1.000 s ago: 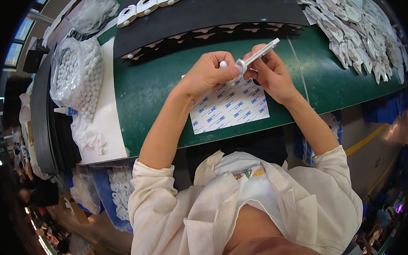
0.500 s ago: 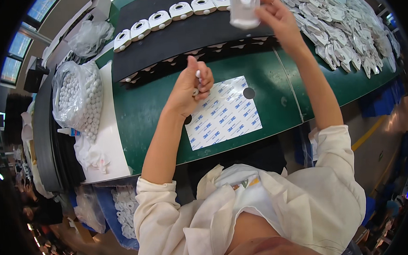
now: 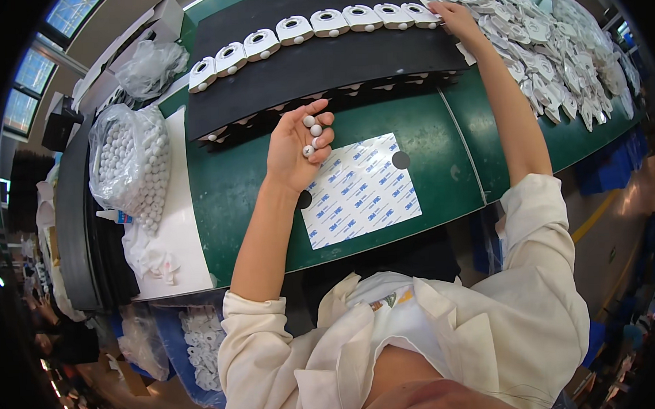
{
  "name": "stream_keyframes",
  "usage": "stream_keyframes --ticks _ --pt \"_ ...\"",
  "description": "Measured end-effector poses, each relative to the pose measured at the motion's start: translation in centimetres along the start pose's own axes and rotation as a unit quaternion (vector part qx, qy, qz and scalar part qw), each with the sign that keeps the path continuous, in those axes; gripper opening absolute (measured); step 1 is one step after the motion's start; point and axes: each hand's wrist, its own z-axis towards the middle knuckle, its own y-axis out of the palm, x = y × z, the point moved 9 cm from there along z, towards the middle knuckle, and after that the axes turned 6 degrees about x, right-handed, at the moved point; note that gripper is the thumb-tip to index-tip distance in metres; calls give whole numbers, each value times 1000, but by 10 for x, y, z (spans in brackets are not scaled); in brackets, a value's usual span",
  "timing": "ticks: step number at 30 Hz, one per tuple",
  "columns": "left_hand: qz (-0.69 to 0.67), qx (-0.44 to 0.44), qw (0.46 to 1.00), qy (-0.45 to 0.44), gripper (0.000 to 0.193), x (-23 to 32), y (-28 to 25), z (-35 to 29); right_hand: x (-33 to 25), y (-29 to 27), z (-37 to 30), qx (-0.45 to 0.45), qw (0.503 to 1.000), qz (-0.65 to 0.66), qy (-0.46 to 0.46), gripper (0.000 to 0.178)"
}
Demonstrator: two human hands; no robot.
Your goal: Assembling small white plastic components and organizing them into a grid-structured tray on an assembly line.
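Note:
My left hand [image 3: 296,149], palm up and fingers curled, cradles several small white balls [image 3: 316,130] above the green table. Along a black board [image 3: 293,78] runs a row of white rounded plastic parts [image 3: 294,29], each with a round dark opening and a white ball at its near edge. At the row's right end my right hand [image 3: 462,24] has its fingertips closed on the edge of the last white plastic part [image 3: 420,15]. Part of that grip is hidden by the fingers.
A clear bag of white balls [image 3: 129,158] stands at the left, beside a small glue bottle [image 3: 114,216]. A printed white sheet [image 3: 364,195] lies on the green table [image 3: 234,238]. Many loose white parts [image 3: 540,56] are heaped at the right. A blue bin [image 3: 169,336] sits below.
My right hand has brought the white plastic part from the air down to the row's right end. My left hand has turned and opened somewhat, showing the balls in it.

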Motion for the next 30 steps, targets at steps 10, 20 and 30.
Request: stream_keyframes --ticks 10,20,30 --pt "22 26 999 -11 20 -8 -7 6 23 -34 -130 133 905 -238 -327 30" --pt "43 24 999 8 16 -6 -6 3 -30 -45 -247 51 935 -276 -218 35" --pt "107 27 994 26 34 -4 2 -1 -86 -14 -295 -31 920 -254 -296 17"
